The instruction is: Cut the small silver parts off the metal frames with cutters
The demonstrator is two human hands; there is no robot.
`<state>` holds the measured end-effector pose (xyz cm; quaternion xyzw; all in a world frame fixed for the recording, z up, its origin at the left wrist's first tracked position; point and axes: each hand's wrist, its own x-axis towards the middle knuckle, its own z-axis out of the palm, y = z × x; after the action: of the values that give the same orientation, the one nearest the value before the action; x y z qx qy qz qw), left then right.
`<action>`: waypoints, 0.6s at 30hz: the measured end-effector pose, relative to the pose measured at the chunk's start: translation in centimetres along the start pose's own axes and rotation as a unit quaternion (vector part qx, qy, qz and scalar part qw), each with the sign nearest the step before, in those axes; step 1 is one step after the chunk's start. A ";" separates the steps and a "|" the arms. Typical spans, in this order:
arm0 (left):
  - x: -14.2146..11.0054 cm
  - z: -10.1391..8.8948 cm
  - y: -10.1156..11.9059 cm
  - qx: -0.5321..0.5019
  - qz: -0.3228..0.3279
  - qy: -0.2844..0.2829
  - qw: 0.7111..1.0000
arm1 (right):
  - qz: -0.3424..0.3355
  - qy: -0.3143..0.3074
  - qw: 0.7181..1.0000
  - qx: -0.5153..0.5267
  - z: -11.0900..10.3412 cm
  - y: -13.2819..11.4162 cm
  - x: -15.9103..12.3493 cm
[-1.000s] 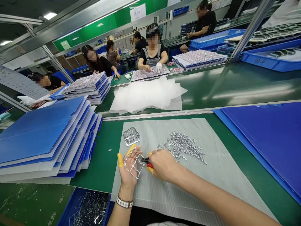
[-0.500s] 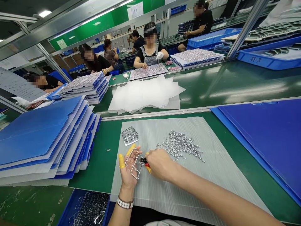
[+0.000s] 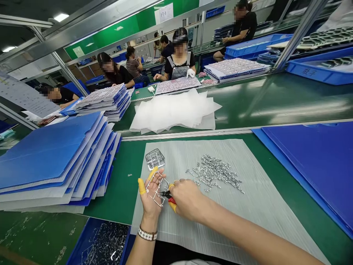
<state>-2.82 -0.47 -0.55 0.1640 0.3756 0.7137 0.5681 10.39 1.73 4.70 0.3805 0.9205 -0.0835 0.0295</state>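
Note:
My left hand (image 3: 150, 200), with yellow finger cots, holds a small silver metal frame (image 3: 155, 191) of parts over a grey ribbed sheet (image 3: 256, 206). My right hand (image 3: 186, 198) is closed on red-handled cutters (image 3: 167, 195), whose tip is at the frame's right side. A second silver frame (image 3: 154, 159) lies on the sheet just beyond my left hand. A pile of small silver cut pieces (image 3: 215, 173) lies to the right of my hands.
A stack of blue and white boards (image 3: 52, 162) sits at left. Blue boards (image 3: 317, 162) lie at right. A blue bin (image 3: 102, 243) of metal frames is near my left wrist. White sheets (image 3: 173, 110) lie on the green conveyor; several people work beyond it.
My hands have stayed together on the frame while the cutter tip moved further left along it. The view shifted slightly.

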 end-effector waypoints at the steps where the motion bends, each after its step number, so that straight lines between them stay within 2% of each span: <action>1: 0.0 0.0 -0.1 0.000 -0.002 -0.001 1.000 | -0.001 0.001 1.000 -0.001 0.2 -0.1 0.1; 7: -0.2 0.0 -0.2 0.024 0.014 0.006 1.000 | -0.016 0.010 1.000 0.004 0.7 -0.2 0.4; 15: -0.2 0.1 -0.7 0.028 0.022 0.002 0.999 | -0.040 -0.030 0.999 0.008 0.1 -0.4 0.5; 18: 0.1 -0.2 0.0 0.016 0.032 0.006 0.999 | -0.029 -0.022 0.999 0.014 0.1 0.2 0.4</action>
<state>-3.00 -0.41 -0.65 0.1809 0.3853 0.7263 0.5398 10.24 2.11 4.57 0.3519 0.9292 -0.1054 0.0417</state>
